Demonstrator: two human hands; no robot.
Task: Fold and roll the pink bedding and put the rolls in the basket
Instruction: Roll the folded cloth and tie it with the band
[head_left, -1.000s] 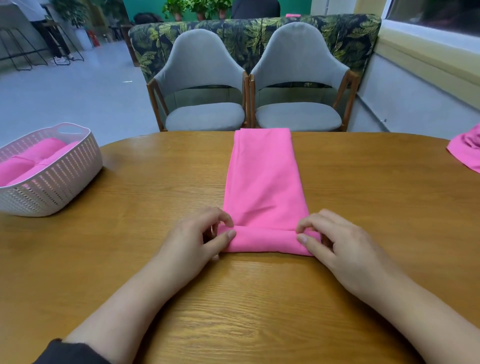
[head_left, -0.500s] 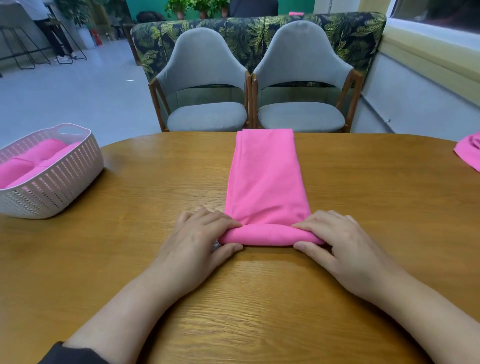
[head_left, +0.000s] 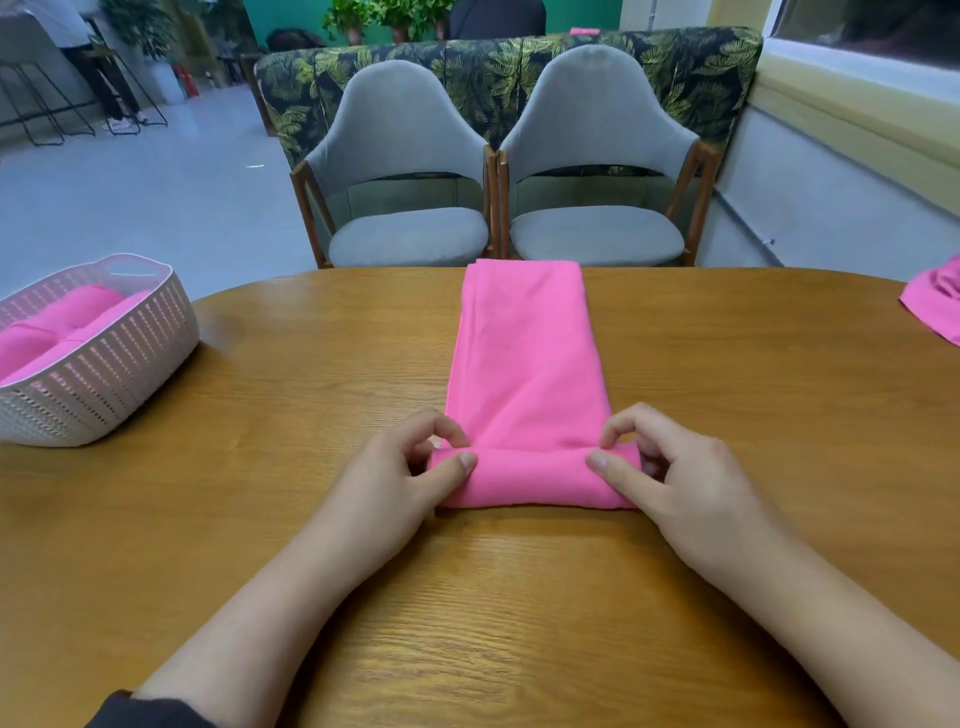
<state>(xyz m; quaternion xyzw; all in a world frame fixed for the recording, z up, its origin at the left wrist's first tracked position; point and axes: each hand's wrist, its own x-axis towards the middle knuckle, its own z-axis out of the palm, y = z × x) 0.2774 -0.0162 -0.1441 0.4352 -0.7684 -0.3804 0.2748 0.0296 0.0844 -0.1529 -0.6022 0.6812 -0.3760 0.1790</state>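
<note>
From the head camera we saw the pink bedding (head_left: 524, 358) folded into a long smooth strip across the middle of the wooden table (head_left: 727, 415), its far end at the far edge and its near end wound into a low roll. Our left hand (head_left: 400, 478) pinched the roll's left end, and our right hand (head_left: 675, 473) pinched its right end. The white basket (head_left: 109, 379) at the left edge held pink rolls (head_left: 57, 327).
</note>
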